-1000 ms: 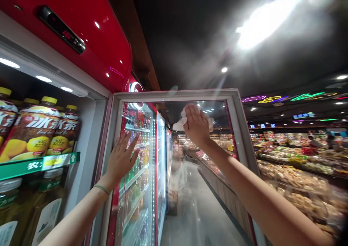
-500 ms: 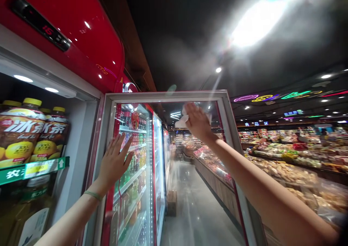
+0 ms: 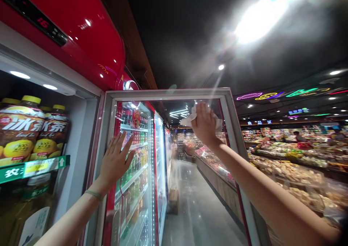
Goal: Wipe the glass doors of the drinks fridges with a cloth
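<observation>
An open glass fridge door (image 3: 168, 94) with a pale frame swings out in front of me. My left hand (image 3: 115, 161) lies flat on its glass near the hinge side, fingers spread, a green band on the wrist. My right hand (image 3: 204, 124) presses a crumpled white cloth (image 3: 190, 119) against the glass near the door's top right corner. The cloth shows on both sides of the hand.
The red-topped fridge (image 3: 67, 32) at my left holds iced-tea bottles (image 3: 40, 130) on a shelf with a green price strip. More lit drink fridges (image 3: 160, 155) line the aisle beyond. Food display counters (image 3: 285, 166) fill the right side.
My right hand and the cloth have slid a little to the right along the top of the glass. My left hand has stayed flat in place.
</observation>
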A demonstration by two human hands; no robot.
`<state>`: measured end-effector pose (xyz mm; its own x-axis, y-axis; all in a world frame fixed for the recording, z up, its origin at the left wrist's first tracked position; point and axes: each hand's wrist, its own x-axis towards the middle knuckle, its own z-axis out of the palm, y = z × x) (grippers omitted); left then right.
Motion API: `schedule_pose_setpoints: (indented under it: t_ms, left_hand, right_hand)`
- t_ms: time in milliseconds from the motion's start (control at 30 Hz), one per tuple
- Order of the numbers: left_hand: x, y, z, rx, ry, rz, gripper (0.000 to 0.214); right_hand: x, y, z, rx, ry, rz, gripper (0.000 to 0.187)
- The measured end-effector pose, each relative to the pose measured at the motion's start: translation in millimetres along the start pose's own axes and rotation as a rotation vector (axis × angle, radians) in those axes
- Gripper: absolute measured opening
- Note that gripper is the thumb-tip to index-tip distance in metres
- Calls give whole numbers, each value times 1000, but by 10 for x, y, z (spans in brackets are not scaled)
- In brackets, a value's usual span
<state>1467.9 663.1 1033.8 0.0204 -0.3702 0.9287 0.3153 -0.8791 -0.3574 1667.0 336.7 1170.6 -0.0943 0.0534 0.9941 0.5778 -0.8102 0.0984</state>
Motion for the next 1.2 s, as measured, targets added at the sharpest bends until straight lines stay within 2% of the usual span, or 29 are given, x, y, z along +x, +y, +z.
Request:
schedule_pose_setpoints:
  t_ms: [67, 100, 200, 233, 267, 367, 400, 533, 567, 767, 933, 1033, 1100, 1200]
  left_hand:
    - [2, 4, -4, -3, -4, -3, 75]
    - [4, 6, -5, -5, -4, -5, 74]
    - [6, 9, -7, -16, -2, -10, 75]
    - [6, 9, -6, -21, -3, -10, 75]
    - [5, 8, -4, -24, -4, -11, 75]
    - [-2, 4, 3, -26, -4, -13, 75]
    - [-5, 3, 6, -25, -4, -15, 75]
    - [-10, 0, 10, -32, -13, -30, 74]
    - [-11, 0, 10, -36, -14, -31, 73]
    - [-11, 10, 8, -37, -11, -32, 73]
    - [-18, 21, 21, -37, -15, -44, 71]
    - [-24, 17, 36, -59, -19, -51, 69]
    - [-25, 14, 44, -69, -13, -52, 68]
    - [-27, 14, 50, -77, -13, -55, 67]
  right_hand:
    - [-15, 8, -8, 17, -39, -75, 66]
    - [-11, 35, -19, 19, -36, -53, 66]
    - [0, 157, -51, -22, 37, 149, 67]
    - [-4, 191, -60, -41, 57, 179, 67]
    - [-8, 216, -68, -59, 59, 158, 68]
    - [12, 251, -89, -97, -24, -29, 67]
    - [30, 260, -94, -107, -45, -40, 67]
    - [43, 297, -96, -120, 9, 169, 68]
    - [22, 308, -94, -120, 21, 183, 69]
    - [-32, 460, -124, -61, -52, -5, 67]
    - [-277, 369, -132, -23, 17, 104, 68]
    - [-428, 323, -126, 3, -60, -100, 67]
    - [-459, 385, -120, 14, -133, -161, 66]
    - [-558, 460, -88, -7, -122, 34, 67]
